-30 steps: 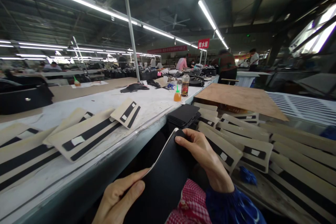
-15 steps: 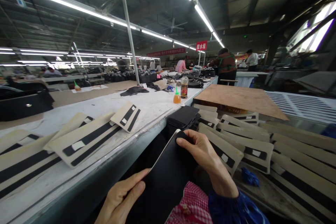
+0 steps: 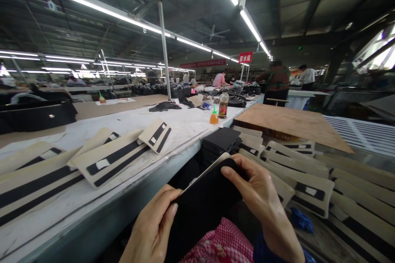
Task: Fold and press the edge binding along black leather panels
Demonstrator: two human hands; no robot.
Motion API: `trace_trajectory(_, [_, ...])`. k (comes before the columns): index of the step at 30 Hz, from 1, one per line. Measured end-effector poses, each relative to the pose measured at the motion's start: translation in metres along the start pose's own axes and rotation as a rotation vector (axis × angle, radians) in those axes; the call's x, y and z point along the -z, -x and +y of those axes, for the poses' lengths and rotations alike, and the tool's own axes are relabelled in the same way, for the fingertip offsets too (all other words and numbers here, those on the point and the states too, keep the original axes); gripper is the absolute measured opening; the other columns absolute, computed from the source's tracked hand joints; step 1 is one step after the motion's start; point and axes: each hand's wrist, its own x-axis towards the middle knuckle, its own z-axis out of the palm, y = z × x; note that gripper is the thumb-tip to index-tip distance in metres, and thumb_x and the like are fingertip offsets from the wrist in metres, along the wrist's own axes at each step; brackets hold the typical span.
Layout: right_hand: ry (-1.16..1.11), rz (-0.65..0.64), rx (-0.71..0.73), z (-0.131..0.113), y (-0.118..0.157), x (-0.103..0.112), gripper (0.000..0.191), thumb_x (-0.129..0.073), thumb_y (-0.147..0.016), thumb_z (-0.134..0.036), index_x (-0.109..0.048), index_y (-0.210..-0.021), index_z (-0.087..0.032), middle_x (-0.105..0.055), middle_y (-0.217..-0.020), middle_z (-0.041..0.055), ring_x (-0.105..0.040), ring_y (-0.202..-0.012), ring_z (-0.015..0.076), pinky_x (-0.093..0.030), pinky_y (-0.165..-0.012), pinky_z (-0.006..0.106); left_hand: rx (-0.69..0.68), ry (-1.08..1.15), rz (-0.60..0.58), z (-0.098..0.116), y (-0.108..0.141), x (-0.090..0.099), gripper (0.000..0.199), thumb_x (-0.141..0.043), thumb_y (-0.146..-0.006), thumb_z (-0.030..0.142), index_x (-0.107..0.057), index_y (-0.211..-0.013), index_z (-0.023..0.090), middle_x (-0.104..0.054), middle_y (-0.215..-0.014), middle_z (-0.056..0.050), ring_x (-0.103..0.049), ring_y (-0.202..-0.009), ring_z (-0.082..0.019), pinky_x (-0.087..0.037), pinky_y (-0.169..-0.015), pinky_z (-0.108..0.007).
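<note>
Between my two hands is a black panel (image 3: pixel 203 205) with a pale backing that shows along its upper left edge. My left hand (image 3: pixel 154 222) pinches its near left edge, thumb on the black face. At the far corner my right hand (image 3: pixel 256 189) grips it, with the thumb on the black face and the fingers behind. The panel is tilted over my lap, above a red checked cloth (image 3: pixel 222 238). Just beyond it lies a stack of black panels (image 3: pixel 220 139). Beige panels with black strips (image 3: pixel 111 160) rest on the white-covered table (image 3: pixel 123 127) to the left.
More beige panels (image 3: pixel 308 189) overlap on the right, beside a crumpled blue item (image 3: pixel 301 220). A glue bottle with a green tip (image 3: pixel 214 116) and a clear bottle (image 3: pixel 223 106) stand near the table edge. Behind them lies a wooden board (image 3: pixel 286 123). Other people work farther back.
The panel has tipped, so more of its pale backing shows at the upper edge. Both hands keep their hold and have shifted slightly right in view. The whole scene has also shifted right.
</note>
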Motion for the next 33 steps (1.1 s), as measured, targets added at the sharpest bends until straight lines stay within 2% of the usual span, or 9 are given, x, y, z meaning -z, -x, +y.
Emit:
trace_trajectory(4, [0.005,-0.009,0.007,-0.004,0.002,-0.001,0.028,-0.065,-0.085,-0.043,-0.061,-0.070,-0.021,-0.060,-0.071,0.0002,-0.053,-0.068,0.0178,-0.042,-0.064,0.030,-0.155,-0.175,0.134,-0.004,0.003,-0.017,0.041,-0.053,-0.100,0.010,-0.055,-0.139,0.022,-0.067,-0.101,-0.004,-0.069,-0.091,-0.012,-0.053,-0.088,-0.018])
trace_trajectory(8, [-0.033,-0.005,0.028,-0.007,0.008,0.001,0.027,-0.068,-0.086,-0.039,-0.061,-0.068,-0.020,-0.060,-0.072,-0.0007,-0.054,-0.067,0.0160,-0.042,-0.062,0.028,-0.139,-0.115,0.213,0.003,-0.001,-0.022,0.030,-0.057,-0.099,0.010,-0.063,-0.125,0.025,-0.071,-0.095,-0.001,-0.074,-0.091,-0.013,-0.055,-0.085,-0.015])
trace_trajectory(12, [-0.143,-0.035,0.046,-0.007,0.012,0.006,0.028,-0.072,-0.087,-0.038,-0.061,-0.068,-0.021,-0.061,-0.075,-0.0009,-0.054,-0.068,0.0152,-0.043,-0.061,0.026,-0.058,0.047,0.221,0.015,-0.003,-0.019,0.020,-0.054,-0.100,0.015,-0.069,-0.099,0.028,-0.068,-0.076,0.004,-0.074,-0.075,-0.013,-0.056,-0.065,-0.016])
trace_trajectory(15, [-0.209,-0.074,0.058,-0.006,0.011,0.009,0.029,-0.074,-0.088,-0.037,-0.060,-0.068,-0.021,-0.063,-0.079,-0.0004,-0.056,-0.070,0.0154,-0.044,-0.063,0.026,-0.043,0.093,0.224,0.014,-0.004,-0.017,0.021,-0.052,-0.101,0.020,-0.071,-0.095,0.028,-0.069,-0.073,0.003,-0.073,-0.070,-0.014,-0.054,-0.056,-0.017])
trace_trajectory(19, [-0.155,-0.068,0.102,-0.009,0.011,0.008,0.027,-0.071,-0.089,-0.035,-0.061,-0.069,-0.020,-0.064,-0.078,-0.0011,-0.056,-0.068,0.0141,-0.043,-0.061,0.025,-0.135,-0.007,0.162,0.005,-0.007,-0.018,0.020,-0.057,-0.101,0.018,-0.068,-0.113,0.028,-0.077,-0.090,0.002,-0.077,-0.085,-0.014,-0.059,-0.074,-0.015])
trace_trajectory(23, [-0.096,-0.060,0.088,-0.011,0.013,0.004,0.024,-0.070,-0.089,-0.033,-0.063,-0.070,-0.020,-0.065,-0.077,-0.0009,-0.056,-0.068,0.0142,-0.042,-0.062,0.025,-0.271,-0.171,0.169,0.000,-0.009,-0.026,0.035,-0.060,-0.100,0.017,-0.057,-0.134,0.019,-0.079,-0.108,-0.007,-0.077,-0.095,-0.016,-0.058,-0.090,-0.019])
trace_trajectory(26, [-0.113,-0.096,0.042,-0.009,0.013,0.002,0.024,-0.070,-0.088,-0.033,-0.063,-0.068,-0.020,-0.063,-0.074,-0.0015,-0.054,-0.066,0.0139,-0.042,-0.060,0.025,-0.325,-0.239,0.203,0.001,-0.009,-0.031,0.040,-0.064,-0.098,0.014,-0.055,-0.137,0.016,-0.080,-0.110,-0.010,-0.079,-0.093,-0.016,-0.058,-0.090,-0.019])
trace_trajectory(29, [-0.168,-0.164,0.010,-0.005,0.009,0.005,0.024,-0.072,-0.087,-0.034,-0.066,-0.068,-0.020,-0.064,-0.074,-0.0016,-0.055,-0.066,0.0141,-0.043,-0.060,0.025,-0.307,-0.186,0.215,0.003,-0.010,-0.031,0.032,-0.062,-0.098,0.013,-0.060,-0.129,0.020,-0.080,-0.099,-0.005,-0.080,-0.087,-0.015,-0.060,-0.084,-0.016])
trace_trajectory(33, [-0.276,-0.324,0.071,-0.001,0.005,0.010,0.023,-0.072,-0.090,-0.040,-0.079,-0.078,-0.021,-0.077,-0.096,0.0041,-0.068,-0.083,0.0202,-0.052,-0.074,0.029,-0.209,-0.070,0.175,0.000,-0.009,-0.025,0.024,-0.058,-0.099,0.012,-0.065,-0.118,0.024,-0.075,-0.083,0.001,-0.079,-0.080,-0.014,-0.061,-0.074,-0.014])
